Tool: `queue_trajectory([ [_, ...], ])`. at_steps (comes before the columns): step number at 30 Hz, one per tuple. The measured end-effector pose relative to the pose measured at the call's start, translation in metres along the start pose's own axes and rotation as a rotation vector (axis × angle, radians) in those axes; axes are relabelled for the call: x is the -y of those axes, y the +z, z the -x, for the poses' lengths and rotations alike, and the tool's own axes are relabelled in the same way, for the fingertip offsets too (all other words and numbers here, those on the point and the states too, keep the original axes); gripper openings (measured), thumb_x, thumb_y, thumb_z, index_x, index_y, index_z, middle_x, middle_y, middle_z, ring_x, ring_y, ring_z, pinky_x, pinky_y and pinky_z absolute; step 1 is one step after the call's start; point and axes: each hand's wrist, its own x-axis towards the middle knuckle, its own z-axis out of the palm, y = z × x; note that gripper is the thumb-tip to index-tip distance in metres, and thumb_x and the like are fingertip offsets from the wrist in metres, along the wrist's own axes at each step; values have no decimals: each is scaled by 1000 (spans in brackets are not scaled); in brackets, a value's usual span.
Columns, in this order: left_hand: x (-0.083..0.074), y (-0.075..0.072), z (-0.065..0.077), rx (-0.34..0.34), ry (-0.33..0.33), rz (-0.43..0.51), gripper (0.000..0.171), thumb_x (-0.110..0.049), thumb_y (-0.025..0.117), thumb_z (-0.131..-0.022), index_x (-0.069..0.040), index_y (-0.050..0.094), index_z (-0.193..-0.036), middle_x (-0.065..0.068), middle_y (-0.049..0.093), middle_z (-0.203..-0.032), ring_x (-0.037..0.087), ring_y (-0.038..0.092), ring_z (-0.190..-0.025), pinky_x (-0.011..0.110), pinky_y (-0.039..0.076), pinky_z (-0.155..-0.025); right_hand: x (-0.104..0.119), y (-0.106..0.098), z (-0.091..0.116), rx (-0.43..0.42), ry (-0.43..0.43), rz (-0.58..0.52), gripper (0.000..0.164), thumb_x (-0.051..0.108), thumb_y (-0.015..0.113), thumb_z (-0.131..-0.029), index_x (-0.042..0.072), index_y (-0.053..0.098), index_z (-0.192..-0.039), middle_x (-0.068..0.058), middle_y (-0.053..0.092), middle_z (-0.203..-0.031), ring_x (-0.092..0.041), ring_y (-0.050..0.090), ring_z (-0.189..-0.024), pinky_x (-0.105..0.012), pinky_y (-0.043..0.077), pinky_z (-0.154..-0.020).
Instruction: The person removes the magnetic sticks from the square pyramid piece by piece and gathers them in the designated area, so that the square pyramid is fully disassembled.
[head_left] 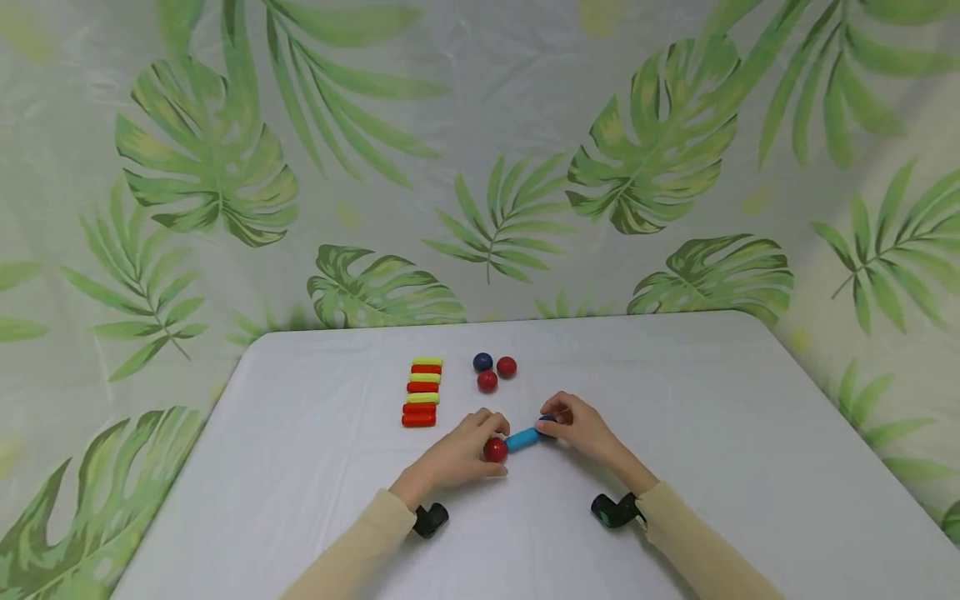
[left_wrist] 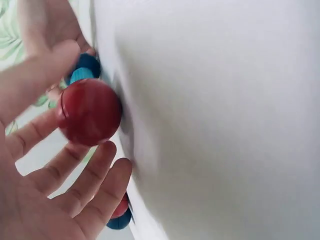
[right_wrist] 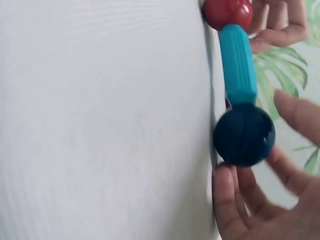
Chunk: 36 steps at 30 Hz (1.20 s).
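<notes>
A light blue ridged rod (head_left: 522, 439) lies on the table between a red ball (head_left: 496, 450) and a dark blue ball (right_wrist: 244, 135), one at each end. My left hand (head_left: 459, 450) is around the red ball, its fingers loosely spread and fingertips right at the ball in the left wrist view. Beside the dark blue ball is my right hand (head_left: 581, 427), with fingers behind it and the thumb (right_wrist: 299, 114) standing off from its surface. In the right wrist view the rod meets both balls end to end.
Left of the hands, several short red and yellow rods (head_left: 422, 398) lie in a column. Farther back sit a dark blue ball (head_left: 483, 362) and two red balls, one nearer (head_left: 487, 382). The white-covered table (head_left: 315, 400) ends at a leaf-patterned cloth (head_left: 510, 125).
</notes>
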Motion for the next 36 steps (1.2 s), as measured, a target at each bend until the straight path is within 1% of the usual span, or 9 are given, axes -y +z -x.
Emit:
queue_trajectory([
  [6,-5,3,-10,-18,2,-102,24,-10,71,-85,-15,57,-103,-5,52,-97,13,48,-91,22,46,-79,-5,-9,7,162,-115,-63,23,10,68,-87,5,62,-110,-9,60,-111,-25,53,-98,-37,43,-86],
  [8,-1,2,-11,-21,13,-84,21,-8,69,-85,-14,60,-103,-5,54,-97,13,49,-90,23,46,-79,-7,-10,8,182,-134,-69,23,10,68,-88,6,63,-109,-9,60,-111,-25,53,-97,-36,44,-85],
  [11,5,-4,-12,-65,16,22,22,-4,67,-86,-10,62,-107,-1,59,-102,16,52,-92,26,48,-82,-8,-10,9,188,-142,-80,23,12,68,-89,5,64,-110,-10,60,-112,-25,52,-97,-35,44,-85],
  [13,10,-9,-14,-152,-10,129,25,-2,66,-87,-7,62,-111,3,61,-107,19,55,-95,29,49,-84,-8,-10,9,190,-137,-80,23,13,67,-89,5,64,-111,-10,60,-112,-25,52,-98,-34,44,-84],
  [16,19,-21,-22,-355,-79,258,28,4,66,-86,-3,60,-113,10,62,-111,26,57,-100,35,51,-86,-8,-10,8,188,-121,-79,23,13,67,-90,5,64,-111,-9,60,-111,-24,50,-97,-32,43,-83],
  [19,28,-31,-34,-515,-161,290,29,6,67,-84,-1,61,-112,15,58,-110,30,58,-100,38,51,-86,-9,-9,7,188,-115,-78,23,14,67,-90,5,64,-112,-8,60,-111,-24,50,-96,-32,43,-83],
  [21,32,-36,-42,-558,-216,271,28,6,67,-85,0,62,-112,17,56,-108,30,58,-99,38,50,-86,-9,-9,7,188,-115,-80,23,14,66,-90,5,64,-112,-8,60,-111,-24,50,-96,-33,43,-83],
  [29,43,-33,-64,-512,-361,161,25,1,64,-89,2,57,-113,17,56,-105,29,53,-98,38,49,-87,-6,-8,8,195,-102,-100,24,14,66,-90,4,64,-113,-9,60,-112,-25,50,-98,-34,43,-85],
  [36,42,-33,-64,-523,-346,139,27,2,63,-89,1,57,-115,20,55,-111,30,53,-97,39,48,-87,3,-11,11,196,-88,-111,24,6,64,-91,-2,62,-113,-16,59,-112,-29,49,-97,-39,42,-84],
])
